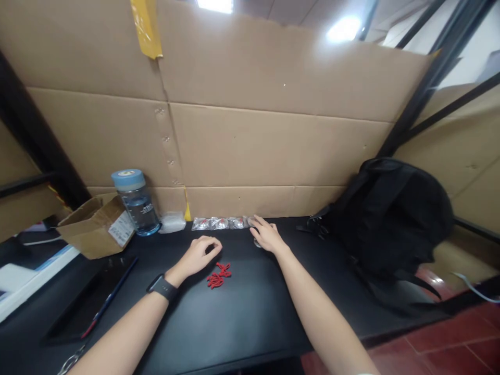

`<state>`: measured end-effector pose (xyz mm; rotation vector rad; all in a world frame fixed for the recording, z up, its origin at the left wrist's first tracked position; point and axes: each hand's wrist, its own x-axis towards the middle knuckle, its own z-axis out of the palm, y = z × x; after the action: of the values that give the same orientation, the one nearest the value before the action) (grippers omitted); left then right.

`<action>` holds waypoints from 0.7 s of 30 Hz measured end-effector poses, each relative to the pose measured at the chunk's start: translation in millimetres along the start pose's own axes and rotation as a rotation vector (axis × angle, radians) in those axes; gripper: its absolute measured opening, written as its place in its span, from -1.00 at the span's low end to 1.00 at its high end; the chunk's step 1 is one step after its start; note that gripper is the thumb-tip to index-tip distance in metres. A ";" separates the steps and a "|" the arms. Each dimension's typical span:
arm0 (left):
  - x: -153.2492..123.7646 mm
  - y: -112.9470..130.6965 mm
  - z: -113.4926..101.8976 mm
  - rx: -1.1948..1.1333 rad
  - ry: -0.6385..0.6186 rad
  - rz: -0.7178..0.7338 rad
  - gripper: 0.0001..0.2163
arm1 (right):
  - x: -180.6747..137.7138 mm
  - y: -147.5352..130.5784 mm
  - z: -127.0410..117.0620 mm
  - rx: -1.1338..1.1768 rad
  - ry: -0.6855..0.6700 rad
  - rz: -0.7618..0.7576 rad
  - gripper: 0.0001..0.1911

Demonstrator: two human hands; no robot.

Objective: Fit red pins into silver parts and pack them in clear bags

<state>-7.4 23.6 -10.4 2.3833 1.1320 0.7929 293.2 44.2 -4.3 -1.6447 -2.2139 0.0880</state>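
Along the cardboard wall lies a row of small clear plastic packets (220, 223), each with a silvery round thing and a touch of red inside. My right hand (269, 235) is at the row's right end, its fingers stretched out over the last packet (251, 222). Partly under that hand a small shiny silvery thing (257, 243) shows; its kind is unclear. My left hand (200, 254), with a dark watch (161, 286) on the wrist, hovers in front of the row, thumb and forefinger curled together with nothing visible between them. Beside it lies a pile of red knotted cords (219, 276).
A blue-lidded water bottle (139, 205), an open cardboard box (91, 229) and bubble wrap (172, 222) stand at the left. Nearer lies a dark tablet-like slab (91, 297). At the right a black backpack (394, 219) rests on the black tabletop (238, 323).
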 end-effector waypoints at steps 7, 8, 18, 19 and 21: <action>-17.6 2.1 -9.1 -0.149 -0.191 0.122 -0.79 | -31.3 10.7 -15.4 0.098 0.028 -0.037 -0.65; -17.9 1.6 -7.9 -0.137 -0.183 0.134 -0.79 | -33.8 11.3 -15.8 0.104 0.028 -0.043 -0.66; -21.3 -14.6 -16.4 -0.100 -0.122 0.026 -0.72 | -33.3 9.0 -13.6 0.153 0.063 -0.090 -0.64; -22.7 -17.4 -19.4 -0.111 -0.108 0.011 -0.72 | -33.5 9.4 -13.9 0.162 0.061 -0.096 -0.65; -23.9 -22.3 -24.3 -0.123 -0.061 -0.014 -0.73 | -33.7 9.8 -14.9 0.176 0.064 -0.104 -0.69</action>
<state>-47.9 20.5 -11.9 2.2805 1.0438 0.7568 315.4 13.2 -2.0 -1.4177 -2.1723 0.1935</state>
